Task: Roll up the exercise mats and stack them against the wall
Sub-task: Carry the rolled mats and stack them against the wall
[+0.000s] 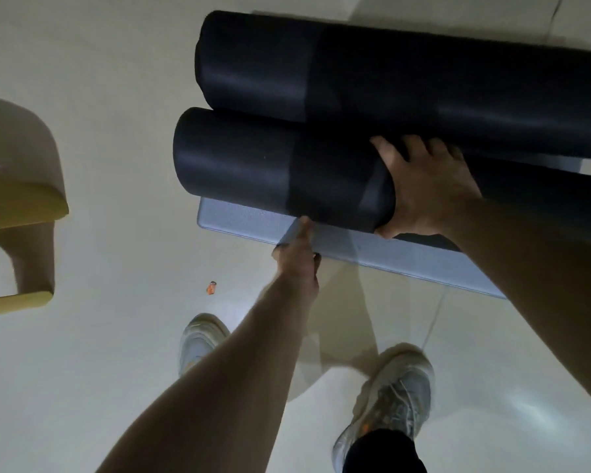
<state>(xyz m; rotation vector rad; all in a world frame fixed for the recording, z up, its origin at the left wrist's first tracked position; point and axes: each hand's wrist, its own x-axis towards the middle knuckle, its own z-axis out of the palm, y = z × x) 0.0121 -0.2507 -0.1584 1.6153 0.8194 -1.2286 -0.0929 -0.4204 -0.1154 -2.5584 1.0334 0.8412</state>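
Two rolled black exercise mats lie side by side, one farther (389, 73) and one nearer (270, 169). Both rest on a flat grey mat (246, 218) spread on the floor. My right hand (423, 189) wraps over the nearer roll, fingers curled across its top and thumb under its near side. My left hand (297, 254) pinches the near edge of the grey mat just below that roll.
A yellow plastic chair (21, 199) stands at the left. A small orange scrap (211, 287) lies on the pale tiled floor (116, 97). My two shoes (202, 339) (396, 397) are planted just short of the grey mat.
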